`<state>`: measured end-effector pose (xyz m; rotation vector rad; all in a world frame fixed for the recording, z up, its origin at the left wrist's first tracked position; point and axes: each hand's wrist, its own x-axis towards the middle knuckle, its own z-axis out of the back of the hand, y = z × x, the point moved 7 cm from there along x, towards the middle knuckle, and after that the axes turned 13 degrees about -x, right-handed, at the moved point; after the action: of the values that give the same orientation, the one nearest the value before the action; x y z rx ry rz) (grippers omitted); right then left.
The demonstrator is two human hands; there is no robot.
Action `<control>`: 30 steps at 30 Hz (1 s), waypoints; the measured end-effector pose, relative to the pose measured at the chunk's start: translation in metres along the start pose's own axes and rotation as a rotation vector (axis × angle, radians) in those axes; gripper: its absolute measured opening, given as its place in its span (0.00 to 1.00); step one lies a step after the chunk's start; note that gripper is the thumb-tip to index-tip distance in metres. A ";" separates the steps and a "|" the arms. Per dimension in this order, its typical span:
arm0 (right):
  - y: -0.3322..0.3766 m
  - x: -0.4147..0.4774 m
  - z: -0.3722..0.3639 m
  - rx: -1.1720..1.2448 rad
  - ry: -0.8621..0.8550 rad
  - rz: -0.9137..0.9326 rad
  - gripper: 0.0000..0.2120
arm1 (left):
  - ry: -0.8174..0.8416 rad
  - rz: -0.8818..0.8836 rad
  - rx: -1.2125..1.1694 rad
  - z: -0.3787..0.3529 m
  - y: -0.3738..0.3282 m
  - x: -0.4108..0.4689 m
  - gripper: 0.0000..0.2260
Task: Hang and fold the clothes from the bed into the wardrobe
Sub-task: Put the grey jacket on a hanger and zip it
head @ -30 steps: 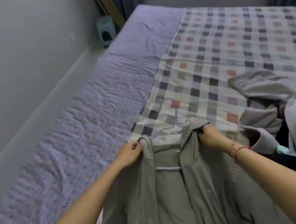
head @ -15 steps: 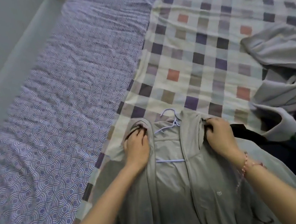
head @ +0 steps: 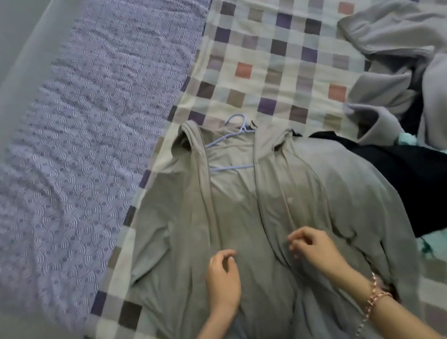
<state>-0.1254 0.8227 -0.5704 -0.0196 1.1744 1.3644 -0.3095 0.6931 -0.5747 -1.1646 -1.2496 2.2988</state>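
Jacket: the grey-green zip jacket [head: 292, 187] lies flat and open on the checked blanket [head: 270, 44] of the bed, collar at the far end
Hanger: the thin pale purple hanger [head: 232, 168] sits inside the jacket by the collar, with its hook poking out
Left hand: the left hand [head: 223, 279] is over the near part of the jacket; its grip is loose, fingers a little curled, holding nothing
Right hand: the right hand [head: 314, 251] is by the jacket's front edge; its grip is loose too, holding nothing
Other clothes: a pale grey garment [head: 399, 33] and a black garment [head: 422, 176] lie in a heap on the right
Left side: a purple swirly sheet [head: 91, 117]
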 end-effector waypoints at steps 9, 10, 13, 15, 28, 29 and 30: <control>-0.192 -0.140 -0.084 0.430 0.278 -0.826 0.13 | -0.012 1.037 -0.347 -0.011 0.161 -0.166 0.05; -0.205 -0.153 -0.092 0.440 0.281 -0.875 0.12 | -0.047 1.060 -0.363 -0.009 0.172 -0.179 0.07; -0.229 -0.170 -0.108 0.448 0.246 -0.945 0.10 | -0.211 1.057 -0.427 0.003 0.190 -0.192 0.17; -0.233 -0.179 -0.120 0.480 0.263 -0.983 0.11 | -0.263 1.043 -0.505 0.007 0.198 -0.198 0.19; -0.205 -0.199 -0.184 0.907 0.316 -1.022 0.07 | -0.123 0.917 -0.650 -0.010 0.208 -0.181 0.12; -0.205 -0.199 -0.185 0.922 0.297 -1.021 0.07 | -0.122 0.926 -0.636 -0.011 0.210 -0.182 0.12; -0.204 -0.199 -0.185 0.927 0.281 -1.013 0.07 | -0.119 0.936 -0.632 -0.012 0.213 -0.182 0.10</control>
<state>-0.0435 0.5026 -0.6522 -0.1261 1.6114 -0.1231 -0.1569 0.4718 -0.6534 -2.2385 -1.8298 2.6508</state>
